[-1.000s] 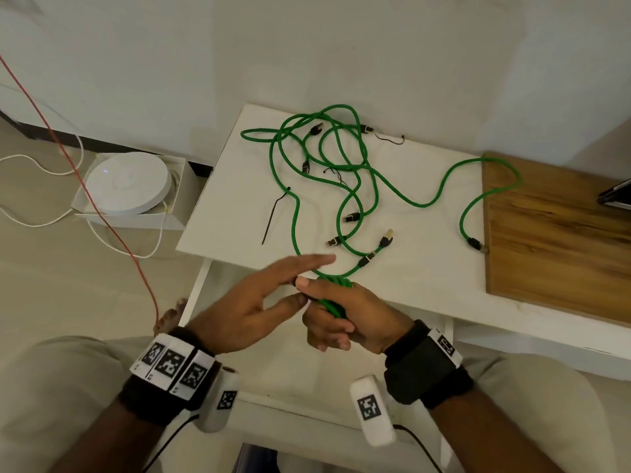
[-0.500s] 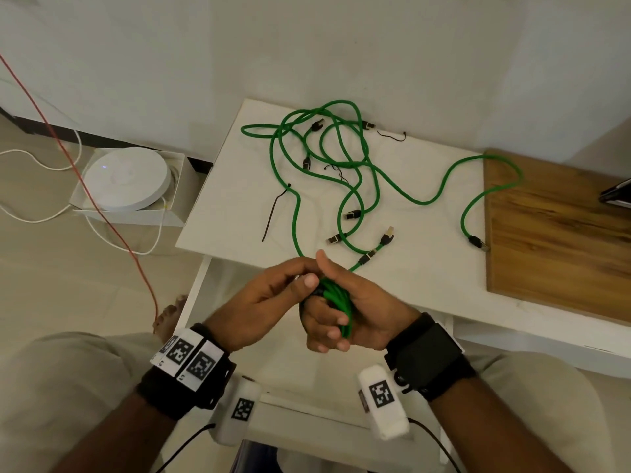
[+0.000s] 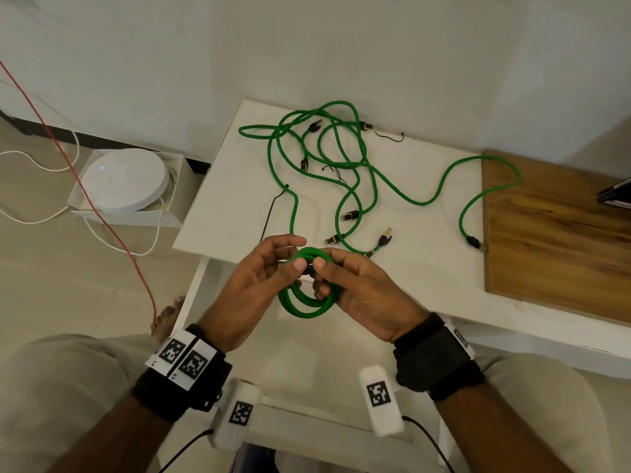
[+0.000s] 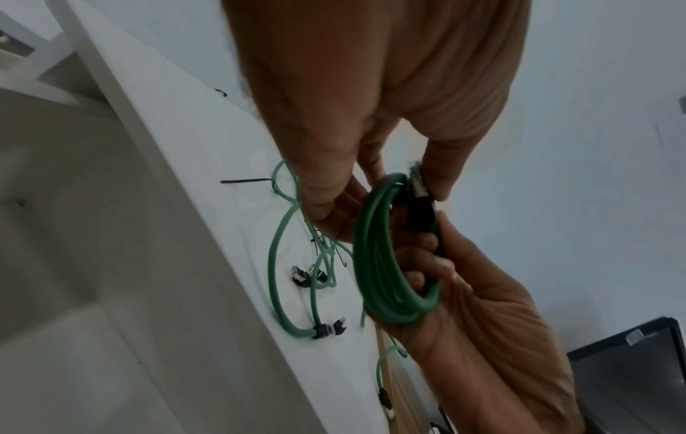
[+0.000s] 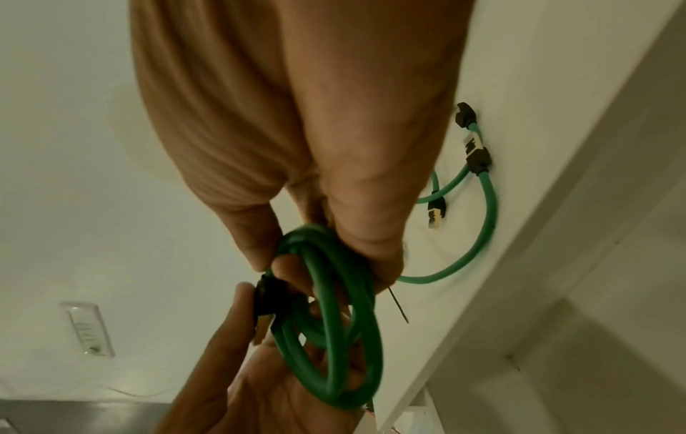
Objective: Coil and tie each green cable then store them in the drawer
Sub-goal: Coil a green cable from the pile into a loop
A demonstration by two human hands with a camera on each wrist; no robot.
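1. I see the coil (image 3: 309, 295) held in the lower middle of the head frame, off the near edge of the table (image 3: 218, 213), its ring facing up at the camera and its long axis running top to bottom.
2. My left hand (image 3: 252, 285) pinches the coil's upper arc, thumb pressed to forefinger over the strands.
3. My right hand (image 3: 362, 288) curls round the coil's right side, thumb on top, fingers threaded through the ring.
4. The plug (image 4: 421, 199) sits at the coil's top between the two thumbs; which hand actually holds it is hard to tell, since the wrist view is blurred.
5. Loose cables (image 3: 341, 165) sprawl across the table in the upper middle, one trailing right onto the board (image 3: 553, 240).
6. A black tie (image 3: 269, 209) lies left of them.
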